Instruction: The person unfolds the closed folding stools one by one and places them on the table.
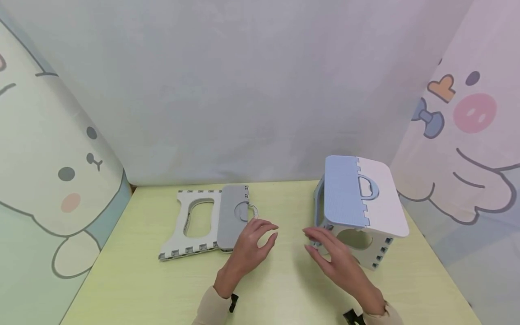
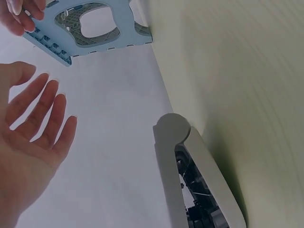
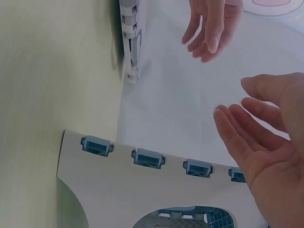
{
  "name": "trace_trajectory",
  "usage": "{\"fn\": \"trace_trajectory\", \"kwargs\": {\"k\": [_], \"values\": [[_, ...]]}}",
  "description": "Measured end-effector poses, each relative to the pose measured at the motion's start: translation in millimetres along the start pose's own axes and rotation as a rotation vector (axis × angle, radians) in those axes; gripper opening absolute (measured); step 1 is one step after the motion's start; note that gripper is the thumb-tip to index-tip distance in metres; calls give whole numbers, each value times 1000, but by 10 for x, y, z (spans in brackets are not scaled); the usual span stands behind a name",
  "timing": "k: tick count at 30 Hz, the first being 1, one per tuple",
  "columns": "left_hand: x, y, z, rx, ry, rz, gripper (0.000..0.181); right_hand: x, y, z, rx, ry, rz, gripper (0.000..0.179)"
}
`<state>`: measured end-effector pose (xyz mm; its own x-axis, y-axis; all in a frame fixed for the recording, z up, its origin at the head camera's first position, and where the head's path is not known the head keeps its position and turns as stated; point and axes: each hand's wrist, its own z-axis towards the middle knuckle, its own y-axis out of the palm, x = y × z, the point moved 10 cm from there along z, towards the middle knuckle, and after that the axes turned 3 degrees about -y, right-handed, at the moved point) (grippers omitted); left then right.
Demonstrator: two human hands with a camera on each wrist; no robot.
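A blue and white folding stool [image 1: 345, 192] stands unfolded on the right of the table, its blue loop handle on top. On the left a grey and white folding stool [image 1: 233, 219] lies folded flat, its handle side toward the middle. My left hand [image 1: 250, 246] hovers by the grey stool's handle end, fingers loosely bent and holding nothing. In front of the blue stool's near left corner is my right hand [image 1: 339, 262], also empty, fingers and thumb apart. The right wrist view shows the white side panel [image 3: 114, 180] of the standing stool below the right hand.
Both stools are on a pale yellow-green table [image 1: 130, 289]. A plain whitish curtain [image 1: 260, 90] hangs behind it. Cartoon-printed cloths [image 1: 61, 149] flank the left and right sides.
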<state>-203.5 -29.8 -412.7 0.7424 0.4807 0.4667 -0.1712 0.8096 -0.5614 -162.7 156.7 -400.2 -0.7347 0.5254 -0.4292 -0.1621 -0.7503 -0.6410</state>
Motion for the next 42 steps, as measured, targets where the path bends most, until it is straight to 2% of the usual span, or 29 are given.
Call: {"fn": "trace_trajectory", "kwargs": {"k": [5,14,21,34,42], "values": [[-42,9,-20,-26,-30,11,17,31,56,8,9,22,3,53],[-90,-44,-59,-1,-23,44,17,76,136,31,31,40,64,52],[-156,-73,-100,-6,-48,49,17,124,216,52,24,53,111,50],[-253,-156,-180,14,-45,81,16,251,340,97,21,96,212,41],[-257,-213,-214,35,-29,117,17,318,421,112,22,116,245,38]]}}
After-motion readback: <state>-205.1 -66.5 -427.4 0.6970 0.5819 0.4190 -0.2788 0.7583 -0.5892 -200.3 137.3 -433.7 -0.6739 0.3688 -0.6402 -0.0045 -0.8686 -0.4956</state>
